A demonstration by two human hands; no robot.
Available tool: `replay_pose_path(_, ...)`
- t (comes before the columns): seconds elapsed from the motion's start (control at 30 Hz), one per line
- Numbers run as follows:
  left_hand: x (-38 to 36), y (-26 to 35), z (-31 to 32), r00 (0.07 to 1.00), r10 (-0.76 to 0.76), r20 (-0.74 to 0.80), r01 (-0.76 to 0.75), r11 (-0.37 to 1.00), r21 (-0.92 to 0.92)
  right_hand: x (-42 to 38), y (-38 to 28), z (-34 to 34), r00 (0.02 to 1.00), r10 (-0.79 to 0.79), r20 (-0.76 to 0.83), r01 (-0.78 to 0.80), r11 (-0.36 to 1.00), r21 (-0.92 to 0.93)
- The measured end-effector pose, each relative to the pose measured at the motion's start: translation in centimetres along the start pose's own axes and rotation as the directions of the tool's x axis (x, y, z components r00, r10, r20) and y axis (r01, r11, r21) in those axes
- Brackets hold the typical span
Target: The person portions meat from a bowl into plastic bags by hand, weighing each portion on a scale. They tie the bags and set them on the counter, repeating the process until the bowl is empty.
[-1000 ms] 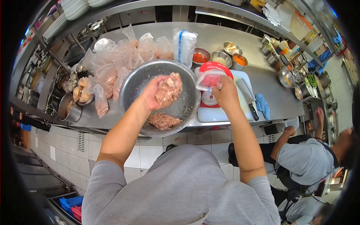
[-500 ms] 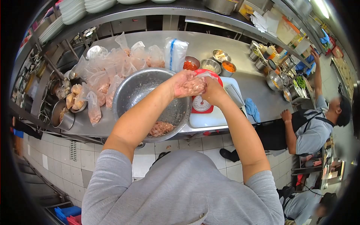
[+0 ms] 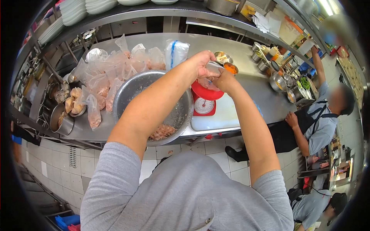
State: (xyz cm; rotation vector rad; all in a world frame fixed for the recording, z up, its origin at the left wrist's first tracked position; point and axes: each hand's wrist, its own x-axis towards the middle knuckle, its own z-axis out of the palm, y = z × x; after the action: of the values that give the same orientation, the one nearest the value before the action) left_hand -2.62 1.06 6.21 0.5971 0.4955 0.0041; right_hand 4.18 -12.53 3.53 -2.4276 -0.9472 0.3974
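Note:
Above a red kitchen scale (image 3: 204,106), both my hands pinch the top of a clear plastic bag (image 3: 209,83). Pinkish minced meat shows in the bag, which hangs over the scale's red pan (image 3: 206,93). My left hand (image 3: 204,64) is closed on the left side of the bag's mouth, and my right hand (image 3: 225,80) grips the other side. Left of the scale is a large metal bowl (image 3: 121,88) with a heap of minced meat (image 3: 162,132) at its bottom, partly behind my left forearm.
Filled bags (image 3: 104,73) crowd the counter's left side. A roll of plastic bags (image 3: 176,54) stands behind the bowl. Small bowls (image 3: 230,68) lie beyond my hands, a white board (image 3: 219,115) beside the scale. A co-worker (image 3: 320,119) stands at the right; another person (image 3: 314,206) is below.
My left hand has gone from holding meat to gripping the bag's edge farther back. The meat is now in the bag, and the scale's red pan shows more.

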Motion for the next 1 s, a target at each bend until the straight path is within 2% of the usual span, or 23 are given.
replay_pose_path(0.07, -0.1, 0.0, -0.7, 0.999, 0.040, 0.036, -0.041, 0.999, 0.018, 0.3, 1.5, 0.7, 0.988, -0.136, -0.073, 0.134, 0.991, -0.026)
replay_pose_path(0.13, 1.2, 0.1, -2.1, 0.983, 0.073, 0.167, -0.081, 0.996, 0.040, -0.1, 1.4, 0.6, 0.989, -0.122, -0.085, 0.124, 0.992, 0.023)
replay_pose_path(0.17, 2.0, 0.4, -2.2, 0.997, 0.074, 0.011, -0.074, 0.996, 0.057, -0.4, 1.5, 0.4, 0.989, -0.108, -0.100, 0.115, 0.991, 0.068)
replay_pose_path(0.2, 1.4, 0.1, -2.4, 0.999, 0.050, 0.008, -0.051, 0.996, 0.074, -1.0, 1.2, -0.1, 0.991, -0.084, -0.105, 0.093, 0.992, 0.086)
replay_pose_path(0.27, -1.7, 0.2, -2.4, 0.967, 0.249, 0.048, -0.252, 0.929, 0.272, -2.1, 1.1, -1.1, 0.986, -0.148, -0.070, 0.153, 0.985, 0.079)
replay_pose_path(0.3, -2.5, 0.6, -3.1, 0.965, 0.236, 0.113, -0.258, 0.930, 0.262, -1.4, 2.6, -0.7, 0.951, -0.272, -0.145, 0.271, 0.962, -0.028)
replay_pose_path(0.33, -3.1, 1.1, -3.9, 0.958, 0.224, 0.177, -0.264, 0.932, 0.250, -1.8, 3.2, -0.6, 0.956, -0.246, -0.160, 0.248, 0.969, -0.009)
replay_pose_path(0.37, -3.8, 1.1, -4.6, 0.963, 0.201, 0.180, -0.244, 0.931, 0.270, -2.2, 3.4, -0.6, 0.897, -0.295, -0.330, 0.306, 0.952, -0.019)
replay_pose_path(0.4, -4.7, 0.9, -5.4, 0.941, 0.273, 0.201, -0.319, 0.914, 0.249, -2.7, 3.5, -0.7, 0.806, -0.337, -0.487, 0.362, 0.931, -0.046)
replay_pose_path(0.43, -5.4, 0.9, -6.2, 0.911, 0.349, 0.219, -0.395, 0.891, 0.224, -3.2, 3.6, -1.0, 0.782, -0.277, -0.558, 0.406, 0.906, 0.120)
replay_pose_path(0.47, -5.4, 0.8, -7.9, 0.924, 0.340, 0.174, -0.376, 0.892, 0.251, -4.3, 3.6, -1.4, 0.783, -0.266, -0.562, 0.401, 0.907, 0.130)
replay_pose_path(0.53, -3.8, -0.3, -12.8, 0.943, 0.332, 0.016, -0.313, 0.872, 0.376, -7.0, 3.7, -1.3, 0.625, -0.084, -0.776, 0.526, 0.781, 0.338)
replay_pose_path(0.57, -3.2, -1.2, -15.2, 0.937, 0.337, -0.092, -0.258, 0.846, 0.467, -7.8, 4.8, -0.4, 0.626, -0.076, -0.776, 0.523, 0.779, 0.345)
replay_pose_path(0.63, -3.9, -3.6, -18.9, 0.917, 0.355, -0.185, -0.190, 0.792, 0.580, -9.1, 8.9, 2.8, 0.456, -0.038, -0.889, 0.530, 0.814, 0.237)
replay_pose_path(0.7, -4.8, -5.1, -22.5, 0.933, 0.263, -0.245, -0.001, 0.684, 0.730, -11.8, 12.1, 6.1, 0.632, 0.024, -0.775, 0.377, 0.864, 0.334)
replay_pose_path(0.73, -5.3, -5.9, -23.5, 0.936, 0.253, -0.244, 0.010, 0.675, 0.738, -12.6, 14.3, 8.3, 0.660, 0.023, -0.750, 0.309, 0.903, 0.299)
replay_pose_path(0.8, -6.2, -7.5, -24.8, 0.919, 0.241, -0.313, 0.152, 0.517, 0.843, -14.1, 18.7, 12.1, 0.687, 0.043, -0.725, 0.228, 0.935, 0.272)
replay_pose_path(0.83, -6.4, -8.0, -25.5, 0.920, 0.233, -0.315, 0.161, 0.506, 0.847, -15.0, 20.5, 13.6, 0.705, 0.055, -0.707, 0.166, 0.956, 0.240)
replay_pose_path(0.87, -6.6, -8.6, -26.2, 0.929, 0.299, -0.219, 0.149, 0.240, 0.959, -15.8, 22.2, 14.8, 0.724, 0.065, -0.687, 0.107, 0.973, 0.205)
replay_pose_path(0.9, -6.8, -9.3, -26.8, 0.935, 0.336, -0.108, 0.130, -0.043, 0.991, -16.5, 23.9, 15.7, 0.725, 0.073, -0.685, 0.103, 0.972, 0.213)
replay_pose_path(0.93, -7.1, -10.6, -27.2, 0.935, 0.335, -0.116, 0.139, -0.046, 0.989, -17.2, 25.4, 16.4, 0.734, 0.132, -0.667, 0.063, 0.964, 0.259)
replay_pose_path(0.97, -7.4, -12.2, -27.6, 0.961, 0.275, 0.034, 0.013, -0.170, 0.985, -18.0, 26.9, 17.1, 0.741, 0.187, -0.645, 0.024, 0.953, 0.303)
replay_pose_path(1.0, -7.3, -13.0, -27.4, 0.966, 0.240, 0.099, -0.044, -0.226, 0.973, -18.8, 28.3, 17.4, 0.748, 0.187, -0.637, 0.026, 0.950, 0.310)
